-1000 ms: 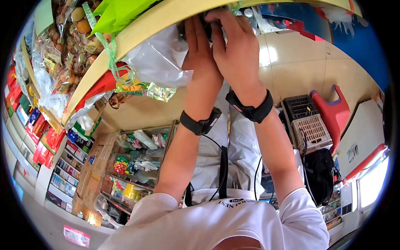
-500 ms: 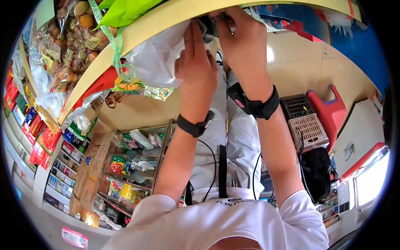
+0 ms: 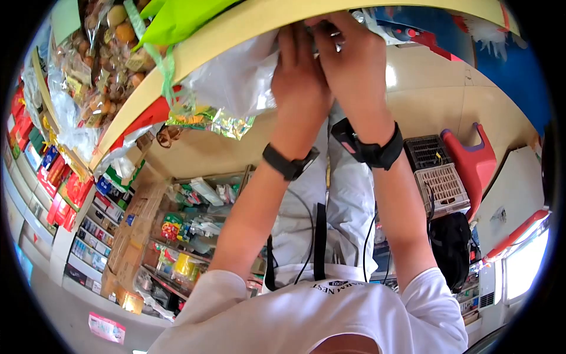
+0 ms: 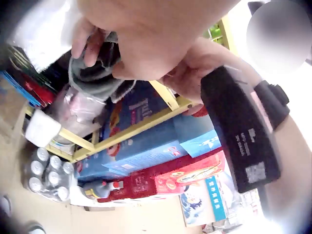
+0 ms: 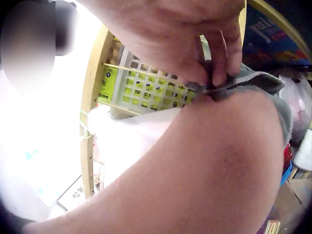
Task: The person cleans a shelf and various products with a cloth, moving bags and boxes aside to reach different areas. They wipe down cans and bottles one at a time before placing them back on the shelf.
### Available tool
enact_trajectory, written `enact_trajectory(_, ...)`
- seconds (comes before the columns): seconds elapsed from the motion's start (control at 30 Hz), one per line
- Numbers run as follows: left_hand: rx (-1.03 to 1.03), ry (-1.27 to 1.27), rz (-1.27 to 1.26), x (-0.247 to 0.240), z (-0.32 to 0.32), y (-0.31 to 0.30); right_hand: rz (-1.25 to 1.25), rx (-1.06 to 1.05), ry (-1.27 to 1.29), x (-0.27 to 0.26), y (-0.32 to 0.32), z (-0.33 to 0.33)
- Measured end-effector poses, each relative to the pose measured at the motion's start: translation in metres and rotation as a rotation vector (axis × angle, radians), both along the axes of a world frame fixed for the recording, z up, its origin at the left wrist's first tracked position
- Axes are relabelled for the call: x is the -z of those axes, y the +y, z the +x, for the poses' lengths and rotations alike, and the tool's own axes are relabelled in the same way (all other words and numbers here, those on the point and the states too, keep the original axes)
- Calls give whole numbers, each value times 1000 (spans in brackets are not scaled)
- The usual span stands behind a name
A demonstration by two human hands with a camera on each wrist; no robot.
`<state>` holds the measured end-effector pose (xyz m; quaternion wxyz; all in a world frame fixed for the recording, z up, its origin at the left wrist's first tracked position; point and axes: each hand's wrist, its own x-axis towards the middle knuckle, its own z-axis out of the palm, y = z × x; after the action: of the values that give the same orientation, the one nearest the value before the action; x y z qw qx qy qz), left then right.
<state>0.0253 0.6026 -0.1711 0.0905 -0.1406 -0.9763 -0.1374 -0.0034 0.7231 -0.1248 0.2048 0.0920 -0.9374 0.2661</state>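
Reaching up to 12 o'clock in the head view, two hands work at one crumpled grey cloth (image 4: 91, 80) at the edge of one curved yellow shelf board (image 3: 236, 26). Left hand (image 3: 298, 76): fingers (image 4: 84, 43) curl round the cloth, clenched on it. Right hand (image 3: 354, 65): thumb and fingertips (image 5: 220, 73) pinch the same cloth at its edge. The hands touch each other. Each wrist has one black strap, two in all.

One clear crinkled plastic bag (image 3: 233, 82) hangs just beside the left hand at 9 o'clock. One bright green bag (image 3: 177, 16) sits at 11 o'clock on the shelf. One red plastic stool (image 3: 471, 159) stands at 3 o'clock, well apart from the hands. Two lattice plastic crates sit near it, one black (image 3: 424, 150), one beige (image 3: 442, 189), touching. One black soft bag (image 3: 451, 248) lies at 4 o'clock. In the left wrist view, one shrink-wrapped pack of white-capped bottles (image 4: 44, 175) sits at 8 o'clock; count of bottles unclear.
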Motion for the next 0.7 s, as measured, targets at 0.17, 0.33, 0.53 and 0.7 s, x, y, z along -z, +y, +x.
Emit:
enact_trajectory(0.17, -75, -220, -14, -17, -1, -25, -630, 156, -386, 15, -16, -6)
enact_trajectory(0.33, -137, -247, -127, -42, -2, -17, -762, 181, -428, 11, -15, -4)
enact_trajectory(0.53, -256, -615, -302, -57, -10, -26, -738, 146, -437, 12, -10, -4)
enact_trajectory(0.7, -245, -476, -177, -43, -5, -19, -670, 160, -484, 2, -7, -8)
